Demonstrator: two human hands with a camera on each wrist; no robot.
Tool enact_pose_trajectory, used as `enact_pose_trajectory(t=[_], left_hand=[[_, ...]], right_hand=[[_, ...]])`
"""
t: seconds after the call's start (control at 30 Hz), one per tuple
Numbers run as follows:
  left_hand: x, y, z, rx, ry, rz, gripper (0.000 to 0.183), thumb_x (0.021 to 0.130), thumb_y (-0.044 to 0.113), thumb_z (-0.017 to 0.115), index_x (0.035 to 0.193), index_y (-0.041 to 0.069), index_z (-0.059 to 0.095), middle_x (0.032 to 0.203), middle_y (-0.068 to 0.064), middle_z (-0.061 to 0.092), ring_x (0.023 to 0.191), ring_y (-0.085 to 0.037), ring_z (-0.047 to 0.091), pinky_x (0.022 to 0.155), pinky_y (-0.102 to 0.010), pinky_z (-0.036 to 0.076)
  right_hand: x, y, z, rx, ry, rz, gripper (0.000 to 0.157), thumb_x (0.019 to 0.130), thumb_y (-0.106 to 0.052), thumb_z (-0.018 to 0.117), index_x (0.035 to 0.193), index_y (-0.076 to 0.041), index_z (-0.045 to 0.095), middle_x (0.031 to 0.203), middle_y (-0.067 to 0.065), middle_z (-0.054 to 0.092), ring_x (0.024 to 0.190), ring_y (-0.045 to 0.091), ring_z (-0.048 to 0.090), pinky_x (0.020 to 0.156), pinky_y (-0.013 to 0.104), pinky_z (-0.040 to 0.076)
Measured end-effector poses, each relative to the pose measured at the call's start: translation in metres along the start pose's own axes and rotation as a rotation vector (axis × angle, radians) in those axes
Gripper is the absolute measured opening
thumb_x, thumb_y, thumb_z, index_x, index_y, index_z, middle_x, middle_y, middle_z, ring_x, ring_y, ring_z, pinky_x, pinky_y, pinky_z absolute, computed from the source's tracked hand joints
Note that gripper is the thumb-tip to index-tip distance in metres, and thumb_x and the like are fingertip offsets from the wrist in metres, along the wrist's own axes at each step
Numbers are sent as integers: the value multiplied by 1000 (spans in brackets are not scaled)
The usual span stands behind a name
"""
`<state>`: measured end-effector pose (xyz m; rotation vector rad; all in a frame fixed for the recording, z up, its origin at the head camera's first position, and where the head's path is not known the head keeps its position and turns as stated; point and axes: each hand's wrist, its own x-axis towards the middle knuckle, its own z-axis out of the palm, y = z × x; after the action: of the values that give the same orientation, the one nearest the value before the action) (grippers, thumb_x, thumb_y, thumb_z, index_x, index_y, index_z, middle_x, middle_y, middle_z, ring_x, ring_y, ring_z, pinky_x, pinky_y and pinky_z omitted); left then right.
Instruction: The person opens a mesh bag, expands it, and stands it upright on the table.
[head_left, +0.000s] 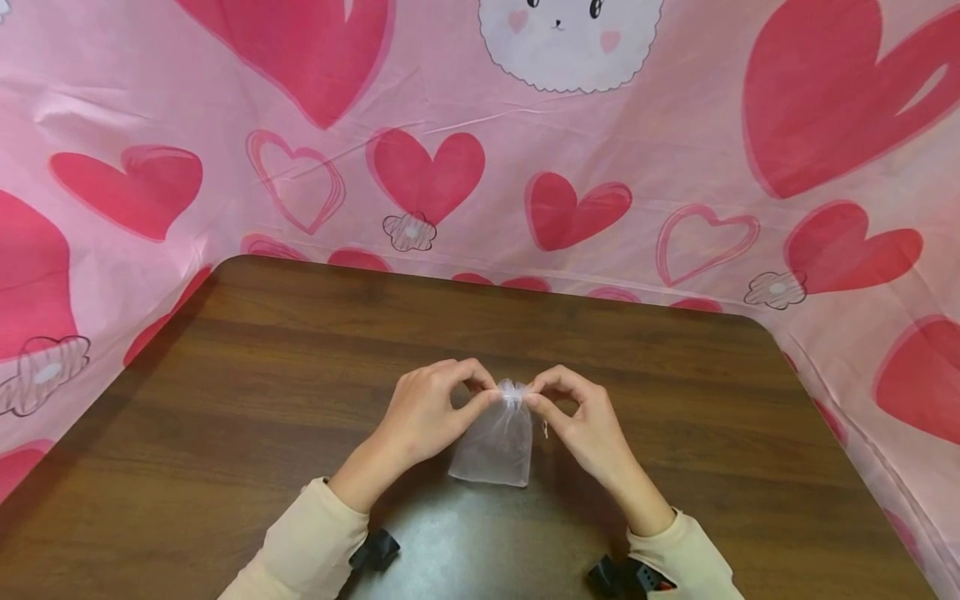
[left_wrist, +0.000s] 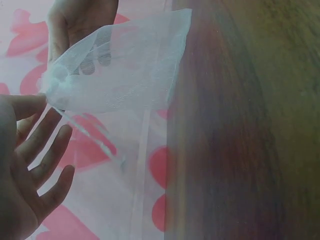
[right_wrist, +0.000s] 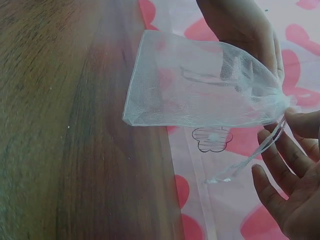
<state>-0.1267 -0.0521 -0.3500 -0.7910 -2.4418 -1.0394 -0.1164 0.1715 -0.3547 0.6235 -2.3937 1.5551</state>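
No words, labels, brands or numbers could be read in any view. The only printed signs were picture symbols on the pink cloth [head_left: 442, 92]: solid red hearts [head_left: 428, 171], outlined hearts [head_left: 296, 182], sketched flowers [head_left: 409, 232] and a white cartoon animal head [head_left: 570, 57].

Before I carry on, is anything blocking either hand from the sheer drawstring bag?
Nothing visible is. The left hand and right hand both pinch the sheer bag directly, at its gathered top. A loose length of drawstring hangs near the right hand, but does not appear to block it.
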Motion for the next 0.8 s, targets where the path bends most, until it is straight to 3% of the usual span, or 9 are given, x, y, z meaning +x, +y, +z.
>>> enact_pose_trajectory(t=[0.8], left_hand=[[1,-4,-4,5,8,-8,8,88,29,77,88,28,69,81,16,65,74,-1,60,62,-30,45]], right_hand=[[2,-1,-5,-28,25,18,6,89,-7,73,89,-10,68,87,-1,69,83,11,63,75,26,49]])
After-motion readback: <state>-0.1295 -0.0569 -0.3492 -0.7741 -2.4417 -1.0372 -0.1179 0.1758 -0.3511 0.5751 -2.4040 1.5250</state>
